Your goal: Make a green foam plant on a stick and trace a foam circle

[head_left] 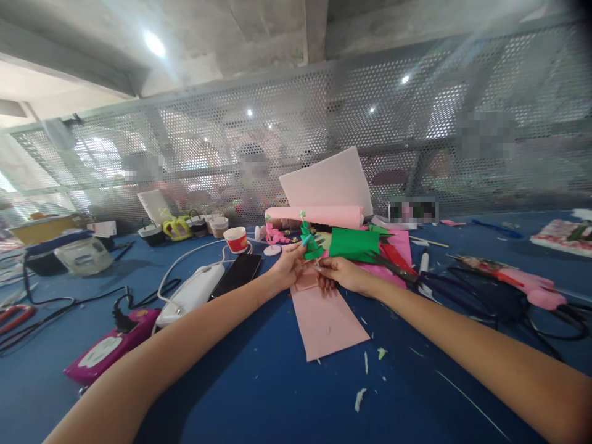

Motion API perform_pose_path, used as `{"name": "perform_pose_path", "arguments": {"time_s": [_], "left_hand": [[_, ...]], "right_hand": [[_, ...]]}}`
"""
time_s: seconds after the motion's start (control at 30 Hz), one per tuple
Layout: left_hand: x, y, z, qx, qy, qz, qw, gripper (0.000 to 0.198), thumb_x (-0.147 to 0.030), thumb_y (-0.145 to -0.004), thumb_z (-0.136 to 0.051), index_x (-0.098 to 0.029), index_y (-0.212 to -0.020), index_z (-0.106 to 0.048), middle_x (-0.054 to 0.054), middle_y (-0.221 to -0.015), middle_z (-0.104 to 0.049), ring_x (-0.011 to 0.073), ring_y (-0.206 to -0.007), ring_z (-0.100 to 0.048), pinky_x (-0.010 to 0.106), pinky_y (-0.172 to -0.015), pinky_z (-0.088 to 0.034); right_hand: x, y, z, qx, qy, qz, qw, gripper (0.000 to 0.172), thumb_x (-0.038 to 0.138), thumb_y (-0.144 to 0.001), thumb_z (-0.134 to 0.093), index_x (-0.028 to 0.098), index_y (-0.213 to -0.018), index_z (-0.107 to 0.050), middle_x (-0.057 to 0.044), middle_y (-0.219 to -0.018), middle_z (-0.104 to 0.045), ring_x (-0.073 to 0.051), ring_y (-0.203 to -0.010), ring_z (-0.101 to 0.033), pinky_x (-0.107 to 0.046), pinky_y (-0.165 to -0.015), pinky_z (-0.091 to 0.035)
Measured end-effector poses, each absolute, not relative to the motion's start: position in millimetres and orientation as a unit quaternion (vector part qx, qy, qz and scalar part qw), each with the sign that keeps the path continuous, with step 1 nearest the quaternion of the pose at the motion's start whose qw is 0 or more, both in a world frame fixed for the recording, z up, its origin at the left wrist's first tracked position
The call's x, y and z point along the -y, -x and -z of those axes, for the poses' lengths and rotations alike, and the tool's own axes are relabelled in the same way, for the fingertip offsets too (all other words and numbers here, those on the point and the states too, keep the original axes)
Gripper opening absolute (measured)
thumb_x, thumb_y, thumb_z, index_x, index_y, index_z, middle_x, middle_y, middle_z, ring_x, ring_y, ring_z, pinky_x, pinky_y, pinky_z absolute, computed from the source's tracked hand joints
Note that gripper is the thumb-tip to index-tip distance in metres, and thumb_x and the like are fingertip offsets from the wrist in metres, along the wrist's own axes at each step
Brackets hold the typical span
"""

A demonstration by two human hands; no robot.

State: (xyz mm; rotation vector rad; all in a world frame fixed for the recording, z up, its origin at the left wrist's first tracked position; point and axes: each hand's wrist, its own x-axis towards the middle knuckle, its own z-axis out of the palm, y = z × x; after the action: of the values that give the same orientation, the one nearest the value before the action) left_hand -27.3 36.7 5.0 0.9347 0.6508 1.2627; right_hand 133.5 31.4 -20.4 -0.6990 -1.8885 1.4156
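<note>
Above a pale pink sheet (pixel 330 327), my left hand (pixel 287 266) pinches a small green leafy paper craft (pixel 313 248) between thumb and fingers. My right hand (pixel 343 274) is closed just below the craft, its fingertips pressed together near the craft's base. What those fingertips grip is too small to make out. Behind my right hand lies a bright green sheet (pixel 354 243). Close by on the left stands a small pink figure (pixel 274 237) on a round white base. Scissors (pixel 395 266) with dark blades lie right of my right hand.
On the left are a black phone (pixel 238 274), a white power strip (pixel 192 293), a magenta device (pixel 113 345) and a red paper cup (pixel 235 239). A pink roll (pixel 319 216) lies at the back. A pink glue gun (pixel 522 280) with cables lies right. Paper scraps (pixel 359 399) dot the blue table.
</note>
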Motion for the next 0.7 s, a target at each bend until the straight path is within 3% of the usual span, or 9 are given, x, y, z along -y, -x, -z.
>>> {"name": "perform_pose_path", "arguments": {"time_s": [0.17, 0.37, 0.7], "left_hand": [[-37.7, 27.3, -3.2, -0.285, -0.427, -0.562, 0.648, 0.019, -0.015, -0.075, -0.070, -0.017, -0.093, -0.070, 0.004, -0.077, -0.073, 0.0174, -0.076, -0.069, 0.026, -0.071, -0.051], [-37.9, 26.1, -1.9, -0.287, -0.441, -0.567, 0.633, 0.009, -0.016, -0.069, -0.075, -0.015, -0.077, -0.071, 0.004, -0.071, -0.072, 0.0148, -0.066, -0.067, 0.022, -0.060, -0.049], [-38.5, 26.9, 0.3, -0.286, -0.455, -0.572, 0.619, 0.013, -0.020, -0.063, -0.080, -0.012, -0.068, -0.070, 0.003, -0.065, -0.070, 0.0136, -0.061, -0.063, 0.025, -0.063, -0.048]], "right_hand": [[-31.8, -132.9, 21.3, 0.722, 0.266, -0.545, 0.332, 0.050, 0.066, -0.068, -0.065, 0.017, -0.071, -0.054, 0.000, -0.054, -0.065, -0.009, -0.041, -0.056, -0.021, -0.044, -0.042], [-34.7, -132.4, 23.3, 0.719, 0.269, -0.550, 0.329, 0.050, 0.066, -0.067, -0.066, 0.017, -0.071, -0.054, 0.000, -0.053, -0.065, -0.010, -0.041, -0.056, -0.021, -0.040, -0.040], [-31.6, -132.1, 21.2, 0.718, 0.275, -0.548, 0.329, 0.046, 0.062, -0.070, -0.067, 0.017, -0.069, -0.054, 0.000, -0.055, -0.065, -0.009, -0.041, -0.055, -0.021, -0.043, -0.042]]}}
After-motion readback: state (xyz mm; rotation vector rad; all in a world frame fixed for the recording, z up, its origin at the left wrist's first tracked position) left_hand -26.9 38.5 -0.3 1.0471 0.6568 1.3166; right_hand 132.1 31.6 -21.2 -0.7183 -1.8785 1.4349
